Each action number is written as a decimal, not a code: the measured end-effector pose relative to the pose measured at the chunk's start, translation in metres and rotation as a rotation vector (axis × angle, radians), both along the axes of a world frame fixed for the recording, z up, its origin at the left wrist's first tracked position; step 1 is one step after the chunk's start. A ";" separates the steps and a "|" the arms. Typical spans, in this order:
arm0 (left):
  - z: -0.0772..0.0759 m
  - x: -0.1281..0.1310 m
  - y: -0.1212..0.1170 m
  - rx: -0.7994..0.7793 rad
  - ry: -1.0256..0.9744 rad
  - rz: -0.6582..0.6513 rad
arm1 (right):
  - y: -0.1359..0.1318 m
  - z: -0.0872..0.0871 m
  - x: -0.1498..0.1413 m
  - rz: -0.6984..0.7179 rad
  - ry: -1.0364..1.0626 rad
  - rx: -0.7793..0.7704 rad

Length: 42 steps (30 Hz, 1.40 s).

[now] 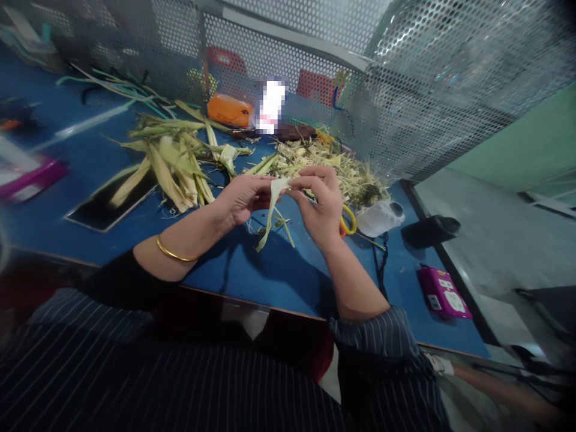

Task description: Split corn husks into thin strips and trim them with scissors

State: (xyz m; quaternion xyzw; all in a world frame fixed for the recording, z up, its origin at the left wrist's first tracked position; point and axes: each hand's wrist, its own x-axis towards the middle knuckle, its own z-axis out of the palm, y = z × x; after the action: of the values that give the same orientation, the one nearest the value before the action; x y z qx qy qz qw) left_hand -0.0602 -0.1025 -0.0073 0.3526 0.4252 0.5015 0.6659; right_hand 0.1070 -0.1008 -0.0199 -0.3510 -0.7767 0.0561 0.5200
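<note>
A strip of pale corn husk point(271, 211) hangs between my hands above the blue table point(270, 276). Its upper end is pinched in my left hand point(245, 197). My right hand point(321, 204) has thumb and fingers together at the same end of the husk, where it meets the left fingertips. Thin green scraps point(282, 223) lie on the table just beneath. Beside my right wrist are the yellow handles of scissors point(349, 221), partly hidden by the hand. A heap of shredded husk point(335, 171) spreads behind my right hand, and larger corn husks point(173, 162) are piled to the left.
Under the larger husks lies a black flat panel point(108, 207). An orange pouch point(229, 110) sits at the back by a perforated metal screen point(279, 36). On the right are a white plastic bag point(380, 219), a black cylinder point(429, 231) and a magenta packet point(444, 293).
</note>
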 end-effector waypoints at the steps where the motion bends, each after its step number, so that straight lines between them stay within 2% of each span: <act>1: 0.000 0.000 0.000 0.001 0.008 -0.001 | 0.000 0.000 0.000 0.004 -0.022 -0.018; 8: -0.007 -0.002 0.004 0.019 0.113 -0.024 | 0.000 0.001 -0.001 0.017 -0.028 -0.090; 17: -0.008 -0.003 0.005 0.027 0.116 -0.037 | 0.002 0.002 -0.001 0.091 0.047 -0.186; 23: -0.010 0.000 0.003 0.153 0.181 0.024 | 0.002 -0.002 -0.004 0.041 0.082 -0.299; 27: -0.011 0.001 0.002 0.255 0.228 0.060 | 0.000 -0.002 -0.005 0.020 0.113 -0.299; 37: -0.009 0.002 -0.001 0.336 0.312 0.039 | -0.002 0.000 -0.006 -0.009 0.167 -0.347; 42: -0.010 0.002 0.000 0.230 0.247 0.011 | -0.001 -0.001 -0.006 0.041 0.182 -0.333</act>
State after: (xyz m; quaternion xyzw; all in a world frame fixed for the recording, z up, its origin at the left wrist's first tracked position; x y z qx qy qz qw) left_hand -0.0585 -0.1023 -0.0168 0.4833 0.4454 0.5033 0.5611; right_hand 0.1009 -0.1021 -0.0209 -0.4098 -0.7134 0.2259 0.5216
